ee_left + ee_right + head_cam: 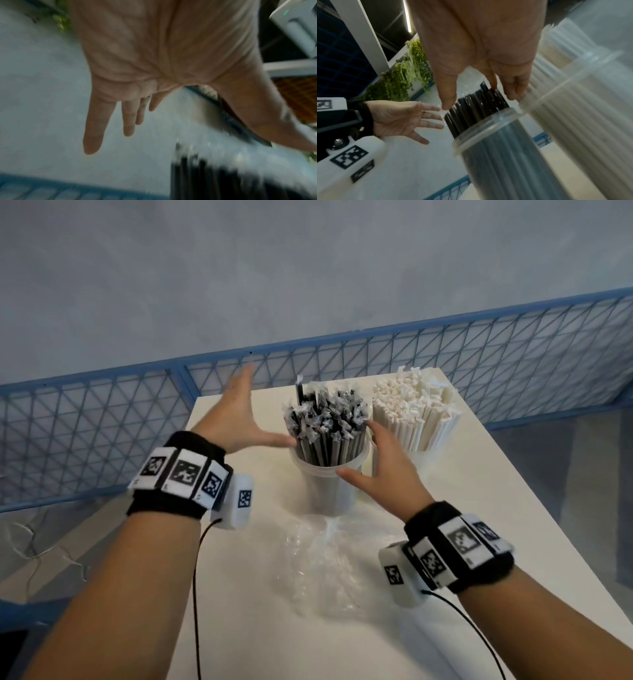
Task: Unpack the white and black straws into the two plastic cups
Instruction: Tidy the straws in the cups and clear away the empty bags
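Observation:
Black straws in clear wrappers stand upright in a clear plastic cup mid-table. White straws fill a second cup just right of it. My left hand is spread open left of the black bundle, thumb tip at the wrappers. My right hand is open between the two cups, fingers straight beside the black straws, thumb by the cup's rim. The right wrist view shows the right hand over the black straws and the left hand opposite. Neither hand holds anything.
An empty clear plastic bag lies crumpled on the white table in front of the cups. A blue mesh fence runs behind the table. Cables hang from both wrist units.

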A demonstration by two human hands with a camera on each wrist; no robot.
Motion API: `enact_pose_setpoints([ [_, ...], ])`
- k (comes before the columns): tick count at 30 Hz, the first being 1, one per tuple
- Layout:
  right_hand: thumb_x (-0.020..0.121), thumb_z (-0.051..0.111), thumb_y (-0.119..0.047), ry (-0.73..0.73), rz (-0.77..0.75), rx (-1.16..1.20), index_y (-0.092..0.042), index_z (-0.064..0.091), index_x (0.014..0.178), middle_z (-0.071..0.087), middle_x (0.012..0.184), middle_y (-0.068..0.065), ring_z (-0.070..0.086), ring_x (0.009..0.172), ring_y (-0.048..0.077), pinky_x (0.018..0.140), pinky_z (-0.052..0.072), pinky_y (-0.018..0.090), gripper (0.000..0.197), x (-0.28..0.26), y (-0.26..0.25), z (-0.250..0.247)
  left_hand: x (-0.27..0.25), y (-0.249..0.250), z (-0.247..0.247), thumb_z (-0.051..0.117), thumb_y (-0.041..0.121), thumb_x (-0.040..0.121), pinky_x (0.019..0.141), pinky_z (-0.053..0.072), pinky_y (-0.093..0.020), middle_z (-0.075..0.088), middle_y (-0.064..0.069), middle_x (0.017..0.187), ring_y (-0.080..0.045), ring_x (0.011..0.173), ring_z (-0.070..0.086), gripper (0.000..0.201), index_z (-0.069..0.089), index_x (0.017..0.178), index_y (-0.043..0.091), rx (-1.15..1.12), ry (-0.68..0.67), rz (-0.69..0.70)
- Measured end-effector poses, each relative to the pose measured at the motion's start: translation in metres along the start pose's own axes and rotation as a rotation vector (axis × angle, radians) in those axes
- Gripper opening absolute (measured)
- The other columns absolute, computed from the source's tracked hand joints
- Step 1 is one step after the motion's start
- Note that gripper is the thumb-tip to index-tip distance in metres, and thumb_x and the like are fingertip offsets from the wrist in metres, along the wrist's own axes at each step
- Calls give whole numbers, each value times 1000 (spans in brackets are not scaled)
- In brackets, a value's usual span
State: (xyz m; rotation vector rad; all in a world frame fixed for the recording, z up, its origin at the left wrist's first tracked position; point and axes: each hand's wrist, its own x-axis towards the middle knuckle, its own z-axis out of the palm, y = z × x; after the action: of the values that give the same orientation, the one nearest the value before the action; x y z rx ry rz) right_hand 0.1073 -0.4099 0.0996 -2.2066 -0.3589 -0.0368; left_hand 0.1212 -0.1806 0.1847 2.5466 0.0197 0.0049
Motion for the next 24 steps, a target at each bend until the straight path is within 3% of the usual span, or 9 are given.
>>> enact_pose_setpoints([
  [2, 72, 74, -42, 22, 10, 2, -14, 14, 147, 27, 152, 4, 29, 138, 17, 108, 22, 18, 101, 13, 3, 13, 16, -20, 17, 82, 49, 50, 118, 17, -36, 1, -6, 159, -21, 145, 12, 139, -10, 148, 14, 35, -174, -81],
  [5, 63, 81, -43, 62, 17, 40, -13, 17, 146, 34, 149, 2, 34, 136, 16, 112, 30, 30, 109, 28, 9, 26, 36, -40, 44, 84, 37, 60, 117, 13, -30, -3, -7, 159, -20, 146, 7, 133, -14, 148, 12, -19, -306, -108],
  [8, 60, 84, -38, 58, 14, 68, -14, 21, 145, 41, 144, -3, 39, 131, 11, 102, 29, 16, 108, 40, 10, 26, 50, -45, 61, 84, 28, 62, 109, 18, -17, 12, 0, 157, -16, 143, 17, 125, -5, 148, 15, -175, -377, -31],
  [12, 58, 84, -40, 12, -60, 42, -15, 19, 145, 38, 144, -1, 36, 129, 8, 104, 25, 16, 112, 54, 7, 22, 65, -42, 74, 84, 1, 60, 88, 34, 3, 32, 10, 141, -8, 131, 36, 117, 9, 147, 17, -442, -413, 81],
  [14, 63, 82, -37, -31, -93, -11, -13, 15, 145, 39, 143, 2, 37, 129, 9, 104, 24, 16, 108, 60, 6, 22, 71, -45, 81, 90, 10, 49, 98, 40, -7, 34, 2, 145, -11, 132, 39, 128, 8, 147, 20, -499, -449, 113],
  [16, 73, 76, -28, -73, -97, 26, -14, 13, 144, 45, 139, 1, 40, 124, 7, 100, 28, 13, 96, 63, 5, 22, 73, -49, 86, 91, 28, 41, 108, 40, -29, 36, -1, 146, -15, 135, 38, 132, 10, 144, 26, -487, -433, 108],
  [19, 84, 65, -20, -36, -78, 143, -14, 20, 140, 49, 128, -4, 47, 120, 9, 89, 35, 5, 73, 67, 3, 21, 75, -50, 88, 89, 56, 37, 112, 25, -57, 45, 6, 142, -18, 136, 37, 129, 17, 141, 33, -406, -336, 149],
  [22, 86, 62, -21, 69, -120, 202, -11, 27, 137, 49, 121, -8, 47, 112, 2, 85, 38, 2, 62, 73, -9, 13, 74, -35, 74, 85, 60, 42, 113, 25, -54, 52, 10, 133, -15, 132, 43, 113, 28, 136, 29, -437, -201, 185],
  [24, 88, 60, -20, 126, -192, 263, -10, 28, 135, 48, 120, -8, 47, 112, 0, 89, 38, 2, 58, 78, -23, 4, 72, -27, 60, 89, 41, 48, 109, 39, -36, 54, 15, 124, -1, 122, 49, 108, 32, 138, 19, -554, -143, 195],
])
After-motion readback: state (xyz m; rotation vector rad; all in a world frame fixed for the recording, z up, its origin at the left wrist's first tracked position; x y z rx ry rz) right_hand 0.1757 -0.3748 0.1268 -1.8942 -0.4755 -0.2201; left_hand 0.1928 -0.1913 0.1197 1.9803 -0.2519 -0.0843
